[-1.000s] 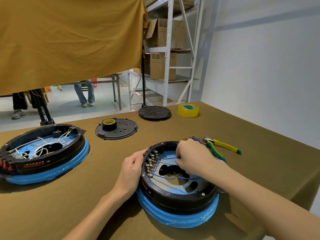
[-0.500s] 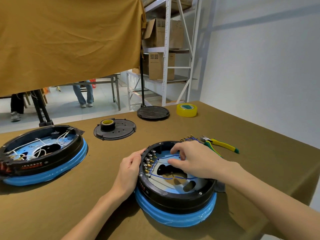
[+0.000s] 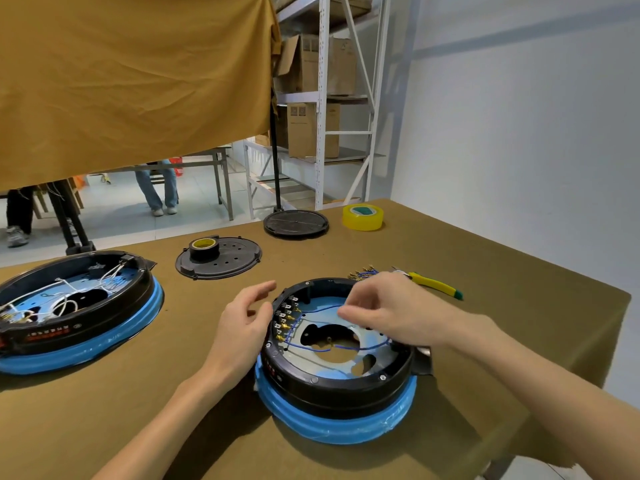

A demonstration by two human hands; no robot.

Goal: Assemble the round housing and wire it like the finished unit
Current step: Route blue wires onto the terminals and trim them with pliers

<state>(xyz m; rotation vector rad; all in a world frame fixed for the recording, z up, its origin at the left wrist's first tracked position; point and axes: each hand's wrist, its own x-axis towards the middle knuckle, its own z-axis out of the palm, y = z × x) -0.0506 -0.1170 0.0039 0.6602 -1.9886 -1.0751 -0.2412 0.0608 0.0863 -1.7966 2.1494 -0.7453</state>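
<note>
Two hands at round housing (image 3: 337, 362): left (image 3: 242, 323) open beside rim, right (image 3: 388, 313) pinching blue wire (image 3: 311, 308) inside

My right hand (image 3: 391, 315) is blurring at the fingertips, so I cannot tell whether it is pinching a blue wire (image 3: 322, 308), and it is hiding the pliers' (image 3: 438, 287) jaws and part of the loose terminals (image 3: 362, 271). The finished unit (image 3: 74, 306) is running off the left edge.

I am seeing bright, even daylight; soft shadows are falling under the arms, fingers (image 3: 349, 311) are blurring, edges are bending outward.
</note>
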